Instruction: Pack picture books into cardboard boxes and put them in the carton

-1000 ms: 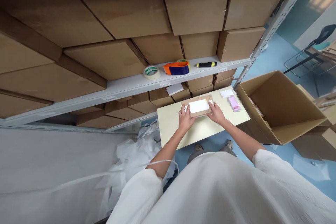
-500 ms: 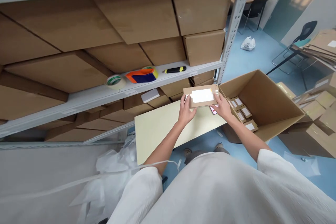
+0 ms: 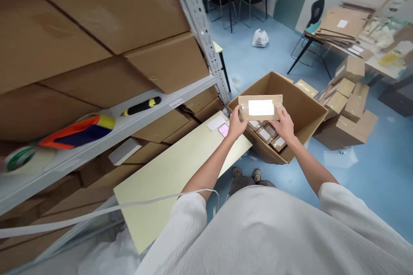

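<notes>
I hold a small flat cardboard parcel [image 3: 260, 108] with a white label in both hands, over a large open carton [image 3: 306, 107] on the floor. My left hand [image 3: 236, 123] grips its left end and my right hand [image 3: 284, 123] grips its right end. Inside the carton lie several similar labelled parcels [image 3: 268, 134]. The pale yellow table [image 3: 171, 172] is below and to the left of my hands, with a pink phone [image 3: 223, 129] and a white card [image 3: 216, 122] at its far end.
A metal shelf rack [image 3: 129, 124] full of brown boxes stands at left, with a tape roll [image 3: 17, 159], an orange-blue tape dispenser [image 3: 77, 131] and a yellow-black knife [image 3: 140, 106] on its ledge. More small boxes [image 3: 346, 103], chairs and tables stand on the blue floor at right.
I lifted the parcel off the table and carried it right, from over the table to over the open carton. My view swung right with it.
</notes>
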Action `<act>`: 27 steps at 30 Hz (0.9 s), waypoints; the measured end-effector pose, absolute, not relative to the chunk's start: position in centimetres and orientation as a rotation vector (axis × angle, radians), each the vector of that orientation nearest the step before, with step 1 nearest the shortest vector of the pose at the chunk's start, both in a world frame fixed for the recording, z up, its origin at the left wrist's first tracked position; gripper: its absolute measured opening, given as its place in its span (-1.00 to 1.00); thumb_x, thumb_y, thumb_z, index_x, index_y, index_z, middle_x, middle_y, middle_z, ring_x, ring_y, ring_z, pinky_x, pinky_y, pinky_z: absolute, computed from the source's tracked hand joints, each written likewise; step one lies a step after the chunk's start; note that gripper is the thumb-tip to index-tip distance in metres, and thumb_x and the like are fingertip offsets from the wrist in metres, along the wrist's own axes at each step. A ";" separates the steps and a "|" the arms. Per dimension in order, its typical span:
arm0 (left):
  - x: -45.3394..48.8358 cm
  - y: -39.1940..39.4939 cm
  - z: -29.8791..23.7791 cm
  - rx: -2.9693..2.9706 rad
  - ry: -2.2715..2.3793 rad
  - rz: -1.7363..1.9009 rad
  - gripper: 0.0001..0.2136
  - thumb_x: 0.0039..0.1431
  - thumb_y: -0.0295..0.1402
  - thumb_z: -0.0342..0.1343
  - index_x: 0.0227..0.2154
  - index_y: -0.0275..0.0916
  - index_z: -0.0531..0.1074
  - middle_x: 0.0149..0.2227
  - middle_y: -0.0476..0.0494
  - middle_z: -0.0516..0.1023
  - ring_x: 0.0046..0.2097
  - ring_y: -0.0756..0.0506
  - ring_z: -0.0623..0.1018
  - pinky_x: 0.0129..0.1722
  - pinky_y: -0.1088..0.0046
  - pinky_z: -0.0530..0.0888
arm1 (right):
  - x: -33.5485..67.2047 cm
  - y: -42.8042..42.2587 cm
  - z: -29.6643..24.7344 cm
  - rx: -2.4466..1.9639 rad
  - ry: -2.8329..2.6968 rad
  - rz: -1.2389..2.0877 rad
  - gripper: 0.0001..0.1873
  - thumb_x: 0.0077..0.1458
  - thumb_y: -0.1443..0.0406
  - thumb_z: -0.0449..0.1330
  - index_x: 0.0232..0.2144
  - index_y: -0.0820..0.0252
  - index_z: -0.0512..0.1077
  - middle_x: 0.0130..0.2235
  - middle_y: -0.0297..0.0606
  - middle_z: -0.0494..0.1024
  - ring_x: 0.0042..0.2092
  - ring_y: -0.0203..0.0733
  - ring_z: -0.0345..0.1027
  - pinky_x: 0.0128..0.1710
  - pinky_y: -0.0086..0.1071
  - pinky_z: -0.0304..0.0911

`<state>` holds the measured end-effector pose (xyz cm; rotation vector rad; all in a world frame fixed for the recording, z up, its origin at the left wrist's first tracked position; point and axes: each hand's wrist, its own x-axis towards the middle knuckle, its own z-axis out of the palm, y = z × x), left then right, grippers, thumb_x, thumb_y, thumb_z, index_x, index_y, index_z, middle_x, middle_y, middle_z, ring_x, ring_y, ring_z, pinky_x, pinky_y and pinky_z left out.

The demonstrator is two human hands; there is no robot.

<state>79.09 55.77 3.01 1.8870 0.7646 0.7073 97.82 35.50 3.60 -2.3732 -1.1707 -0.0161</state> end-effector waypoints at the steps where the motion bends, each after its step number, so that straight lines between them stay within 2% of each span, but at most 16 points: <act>1: 80.2 55.5 2.6 1.891 0.743 0.663 -0.21 0.08 -0.47 0.28 0.41 -0.07 0.28 0.41 -0.24 0.40 0.44 -0.36 0.35 0.48 -0.02 0.30 | 98.4 34.6 3.3 -2.398 -1.130 -0.008 -0.03 0.31 0.05 0.27 0.61 -0.09 -0.02 0.57 -0.10 0.12 0.42 0.34 0.23 0.28 0.22 0.39; 6: 85.0 54.7 0.3 1.895 0.650 0.444 -0.21 0.05 -0.46 0.27 0.41 -0.09 0.29 0.38 -0.24 0.45 0.41 -0.39 0.40 0.45 -0.05 0.34 | 100.0 31.3 1.3 -2.521 -0.924 0.074 -0.05 0.29 0.05 0.28 0.59 -0.04 0.01 0.54 -0.05 0.15 0.42 0.32 0.23 0.33 0.21 0.35; 13: 88.6 55.0 -3.6 1.867 0.528 0.258 -0.22 0.05 -0.45 0.24 0.40 -0.06 0.31 0.39 -0.21 0.44 0.40 -0.37 0.42 0.45 -0.04 0.35 | 100.5 30.2 -1.4 -2.544 -0.662 0.262 0.22 0.19 0.01 0.35 0.62 0.04 -0.26 0.49 0.10 0.15 0.46 0.29 0.17 0.38 0.17 0.29; 19: 89.3 56.2 -6.3 1.865 0.378 0.255 -0.27 0.08 -0.45 0.23 0.37 -0.09 0.32 0.46 -0.24 0.35 0.49 -0.33 0.31 0.52 -0.08 0.23 | 100.5 31.2 -3.4 -2.515 -0.528 0.439 0.49 -0.02 -0.18 0.49 0.62 0.02 -0.31 0.60 0.18 -0.29 0.50 0.43 0.10 0.38 0.25 0.25; 23: 89.1 57.0 -7.8 1.872 0.376 0.221 -0.34 0.13 -0.46 0.23 0.34 -0.09 0.36 0.47 -0.27 0.33 0.52 -0.34 0.27 0.53 -0.09 0.21 | 100.8 31.8 -4.5 -2.551 -0.484 0.550 0.49 -0.05 -0.26 0.47 0.62 -0.05 -0.28 0.61 0.19 -0.38 0.45 0.51 0.19 0.26 0.29 0.36; 27: 89.0 57.4 -9.7 1.847 0.452 0.171 -0.31 0.10 -0.50 0.23 0.34 -0.11 0.35 0.51 -0.28 0.25 0.54 -0.36 0.23 0.53 -0.10 0.20 | 101.9 32.7 -5.7 -2.587 -0.651 0.631 0.49 -0.09 -0.22 0.51 0.63 -0.05 -0.22 0.61 0.14 -0.53 0.43 0.53 0.23 0.25 0.26 0.38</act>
